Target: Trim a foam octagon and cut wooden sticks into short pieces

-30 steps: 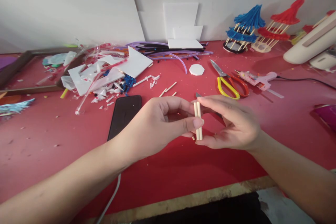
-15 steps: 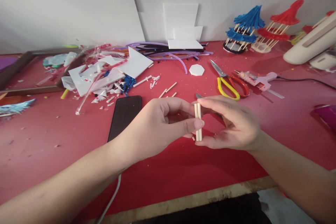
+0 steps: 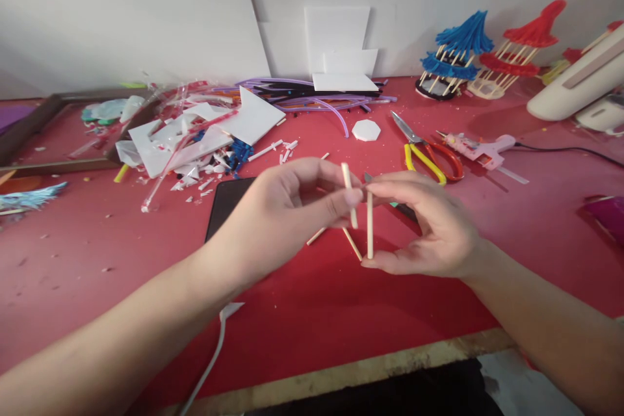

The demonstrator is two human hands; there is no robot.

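Observation:
Between thumb and fingers, my left hand (image 3: 297,201) pinches a short pale wooden stick (image 3: 347,182), slightly tilted. My right hand (image 3: 429,224) grips another wooden stick (image 3: 370,224) by its two ends, upright between thumb and forefinger. The two sticks are a small gap apart. Below them a loose stick (image 3: 351,244) lies on the red table (image 3: 302,331), and one more shows under my left hand. A dark-handled tool with a blade tip is mostly hidden behind my right hand.
Yellow-and-red-handled scissors (image 3: 424,149) and a pink glue gun (image 3: 480,146) lie right, near a white octagon (image 3: 366,130). Blue (image 3: 451,55) and red (image 3: 517,55) stick models stand behind. Foam scraps (image 3: 170,136) litter the left; a phone (image 3: 227,201) is partly under my left arm.
The two sticks were side by side, touching. My left hand has moved up and left with one, while my right hand keeps the other nearly in place.

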